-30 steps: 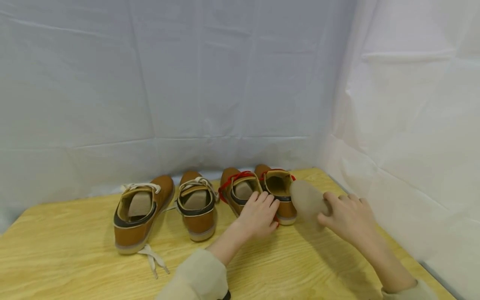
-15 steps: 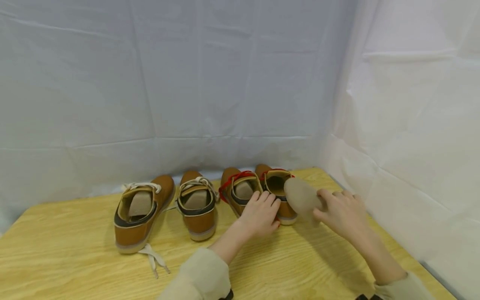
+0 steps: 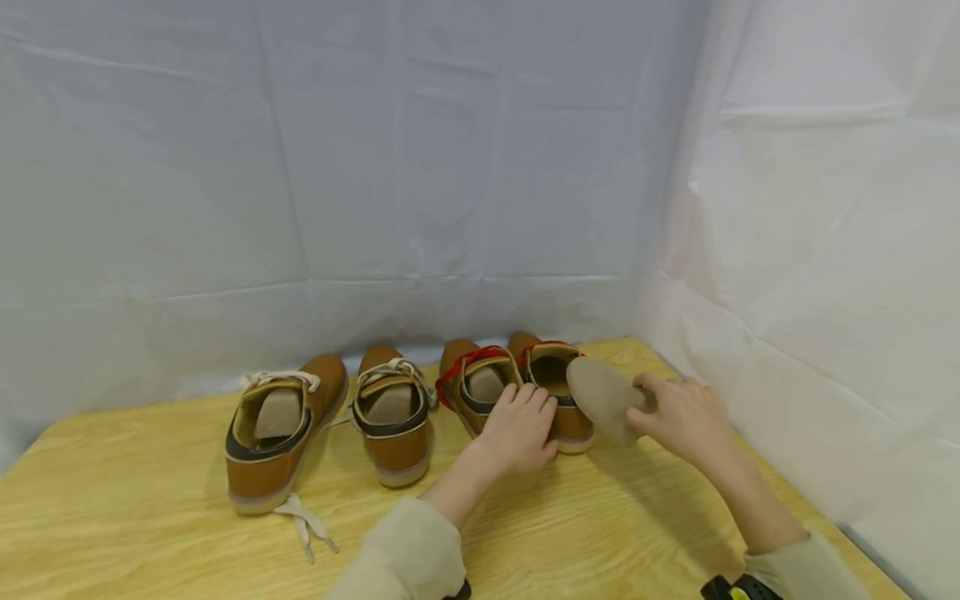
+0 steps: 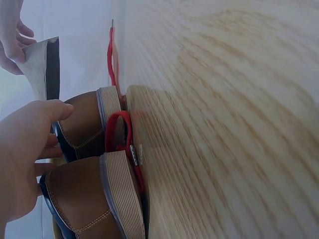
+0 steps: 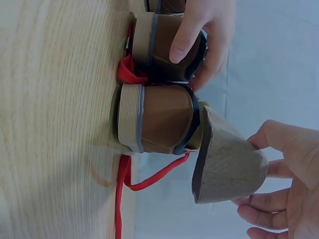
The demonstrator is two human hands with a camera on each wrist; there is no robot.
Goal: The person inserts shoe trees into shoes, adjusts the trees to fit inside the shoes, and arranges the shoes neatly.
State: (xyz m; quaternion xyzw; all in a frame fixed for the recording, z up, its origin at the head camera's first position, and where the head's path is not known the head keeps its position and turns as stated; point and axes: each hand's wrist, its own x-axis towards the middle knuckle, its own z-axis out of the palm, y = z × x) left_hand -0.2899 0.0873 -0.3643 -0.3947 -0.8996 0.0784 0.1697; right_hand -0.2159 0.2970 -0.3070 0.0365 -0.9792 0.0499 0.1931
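Observation:
A thin grey-beige insole [image 3: 602,396] is pinched between the thumb and fingers of my right hand [image 3: 686,421]. Its rounded end tilts beside the opening of the rightmost brown shoe [image 3: 573,425], which has red laces. My left hand [image 3: 521,429] lies at the heels of the two red-laced shoes, its fingers over the collars and the thumb outside. The other red-laced shoe [image 3: 459,354] stands to its left with an insole showing inside. In the right wrist view the insole [image 5: 232,167] overlaps the collar; in the left wrist view, part of the shoe [image 4: 79,119] is behind my thumb.
Two brown shoes with cream laces, the far-left shoe [image 3: 258,479] and its neighbour [image 3: 401,454], stand left with insoles inside. A loose cream lace [image 3: 303,525] trails on the wooden table [image 3: 150,533]. White sheeting [image 3: 795,275] hangs behind and at right.
My right hand has brought the insole slightly left, closer to the rightmost shoe, and is now nearly still. My left hand has stayed at the heels.

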